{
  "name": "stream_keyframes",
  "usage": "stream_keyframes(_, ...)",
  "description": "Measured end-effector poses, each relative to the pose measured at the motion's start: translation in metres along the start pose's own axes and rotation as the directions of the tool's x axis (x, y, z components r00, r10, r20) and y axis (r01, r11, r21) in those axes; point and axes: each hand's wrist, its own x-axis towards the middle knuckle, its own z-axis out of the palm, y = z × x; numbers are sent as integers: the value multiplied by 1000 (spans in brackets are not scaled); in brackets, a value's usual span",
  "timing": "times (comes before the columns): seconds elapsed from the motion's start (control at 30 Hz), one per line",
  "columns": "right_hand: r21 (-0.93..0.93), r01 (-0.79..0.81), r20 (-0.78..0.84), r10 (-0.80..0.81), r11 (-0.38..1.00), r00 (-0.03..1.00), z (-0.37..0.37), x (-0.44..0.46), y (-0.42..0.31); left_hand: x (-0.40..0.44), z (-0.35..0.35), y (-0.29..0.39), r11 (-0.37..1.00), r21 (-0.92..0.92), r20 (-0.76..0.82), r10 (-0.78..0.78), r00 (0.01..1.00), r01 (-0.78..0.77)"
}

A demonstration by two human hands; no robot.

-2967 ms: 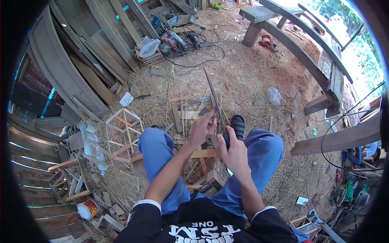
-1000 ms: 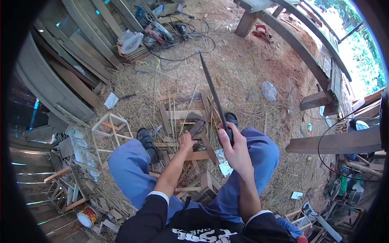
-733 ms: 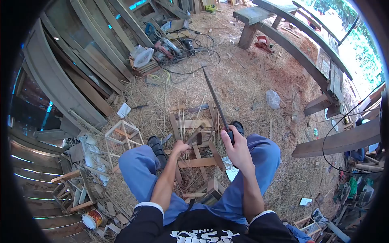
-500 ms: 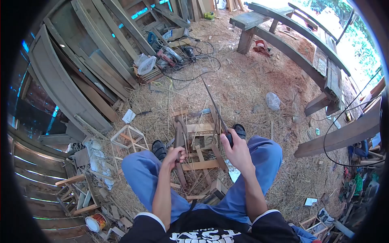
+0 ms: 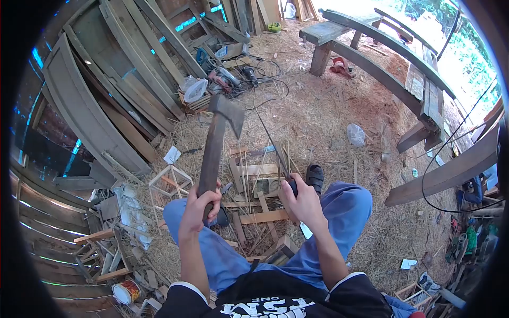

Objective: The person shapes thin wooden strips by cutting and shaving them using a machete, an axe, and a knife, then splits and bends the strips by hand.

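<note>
Over 2 blue-trousered knees (image 5: 347,204), 2 hands grip 2 tools: the left hand (image 5: 201,208) wraps the handle of 1 axe (image 5: 212,151), its head at the far end; the right hand (image 5: 301,202) is curled around 1 long blade (image 5: 271,139) pointing away. Below, wood strips (image 5: 265,217), too jumbled to count, clutter the ground between 2 sandals (image 5: 315,177). Beyond lie 1 plastic bag (image 5: 355,135), several power tools (image 5: 225,77) amid tangled cables (image 5: 280,85), and 1 wooden bench (image 5: 324,33).
</note>
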Motion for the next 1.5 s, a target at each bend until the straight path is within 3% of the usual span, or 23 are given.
stream_keyframes(0.1,8,-3,12,3,1000,1000,2,0,-4,-2,14,-2,997,-47,64,62,996,-60)
stream_keyframes(0.2,-4,4,5,-4,1000,1000,4,2,-1,3,25,-32,975,-135,-13,174,985,-174)
stream_keyframes(0.33,-8,19,4,-19,1000,1000,6,2,1,9,44,-66,911,118,-190,411,892,-395)
stream_keyframes(0.47,-1,-4,35,4,1000,999,4,3,-1,27,42,-65,782,148,-98,620,778,-605)
stream_keyframes(0.53,6,-21,43,21,1000,999,5,0,-1,25,47,-34,920,20,65,390,918,-392)
stream_keyframes(0.6,12,-18,41,18,1000,999,7,4,-2,26,50,-17,983,19,214,173,961,-181)
stream_keyframes(0.73,31,-6,48,5,1000,999,5,2,-6,31,53,-34,985,115,49,124,991,-128)
stream_keyframes(0.9,46,17,52,-19,999,998,5,5,0,28,46,-53,936,234,-28,276,961,-262)
stream_keyframes(1.07,87,47,75,-53,995,996,7,2,-1,21,39,-20,837,441,-50,382,923,-323)
stream_keyframes(1.17,40,33,73,-36,999,997,4,2,-7,20,40,3,654,653,5,501,865,-383)
stream_keyframes(1.27,160,-18,119,-1,987,993,-1,2,-13,22,43,10,473,773,77,591,803,-422)
stream_keyframes(1.37,93,-25,101,15,995,995,-1,2,-11,23,47,2,447,861,81,351,933,-243)
stream_keyframes(1.47,29,-14,51,12,999,999,6,0,-8,28,51,-10,311,929,125,242,962,-199)
stream_keyframes(1.5,1,-11,19,11,1000,1000,7,0,-7,29,51,-12,329,903,153,355,922,-276)
